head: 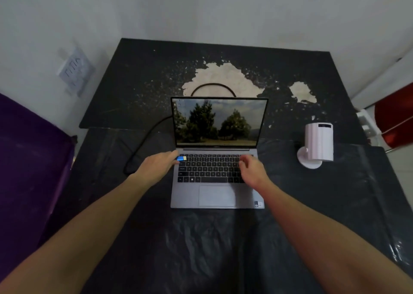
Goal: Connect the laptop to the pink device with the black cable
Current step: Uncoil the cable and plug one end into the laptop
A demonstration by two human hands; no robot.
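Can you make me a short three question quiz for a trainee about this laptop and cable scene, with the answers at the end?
1. True or false: the laptop is closed.
2. Multiple choice: the pink device stands A) left of the laptop, B) right of the laptop, C) on the keyboard.
3. Which hand holds the blue plug of the black cable, and where is it?

Key
1. False: the lid is up and the screen shows trees.
2. B.
3. The left hand, its fingers pinching the plug over the keyboard's far left corner. The right hand hovers over the right side of the keyboard, holding nothing.
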